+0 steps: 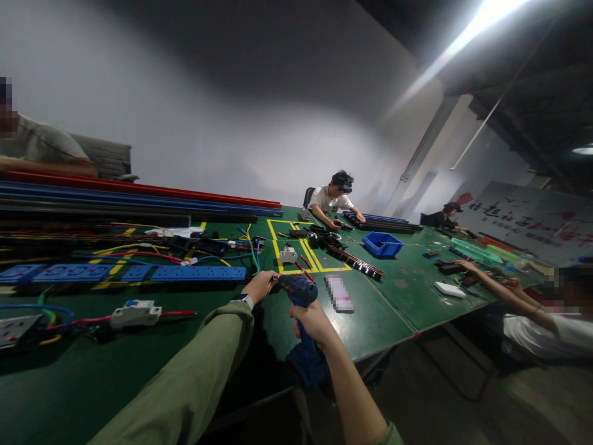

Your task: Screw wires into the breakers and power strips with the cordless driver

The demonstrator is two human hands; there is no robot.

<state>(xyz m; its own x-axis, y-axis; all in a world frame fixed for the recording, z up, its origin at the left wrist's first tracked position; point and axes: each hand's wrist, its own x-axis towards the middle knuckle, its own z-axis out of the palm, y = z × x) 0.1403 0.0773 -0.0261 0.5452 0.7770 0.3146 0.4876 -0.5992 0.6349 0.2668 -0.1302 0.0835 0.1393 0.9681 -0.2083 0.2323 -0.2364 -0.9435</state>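
Observation:
My right hand (314, 321) is wrapped round the handle of a blue cordless drill (302, 327), held above the front edge of the green table (380, 315). My left hand (259, 285) is closed at the drill's front end, fingers at the chuck. What those fingers pinch is too small to make out. A watch sits on my left wrist. A blue socket strip (197, 273) lies just beyond my left hand.
A white circuit breaker (135, 313) with red wires lies at the left. Long red, blue and black rails (139, 201) run along the back. A blue bin (382, 244) stands further off. Other people work at the far end, right edge and left corner.

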